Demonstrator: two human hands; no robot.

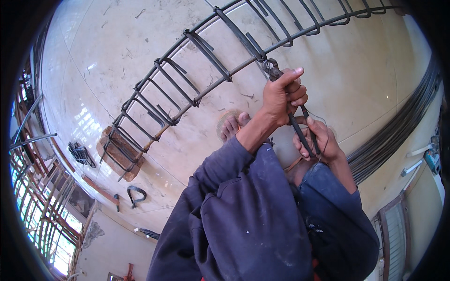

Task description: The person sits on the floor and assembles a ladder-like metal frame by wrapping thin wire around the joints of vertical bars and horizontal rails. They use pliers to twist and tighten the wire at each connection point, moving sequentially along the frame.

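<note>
Black end-cutting pincers (300, 131) slant from the steel bar cage (243, 63) down toward my lap. My left hand (284, 96) is wrapped around them just below the jaws, thumb pointing up to the right. Lower down, my right hand (319, 140) is closed around the handle ends. The jaws meet the cage's nearer long bar at a stirrup joint; whether they bite wire there is too small to tell. A thin dark wire curls past the handles beside my right hand. Square stirrups are spaced along the cage, which runs from lower left to upper right.
A brown block (124, 157) sits under the cage's left end. Nearby lie a small bundle of stirrups (81, 154), a black wire loop (137, 196) and a long-handled tool (103, 191). Long dark rods (398, 129) lie bunched at right. My sandalled foot (230, 126) rests below the cage.
</note>
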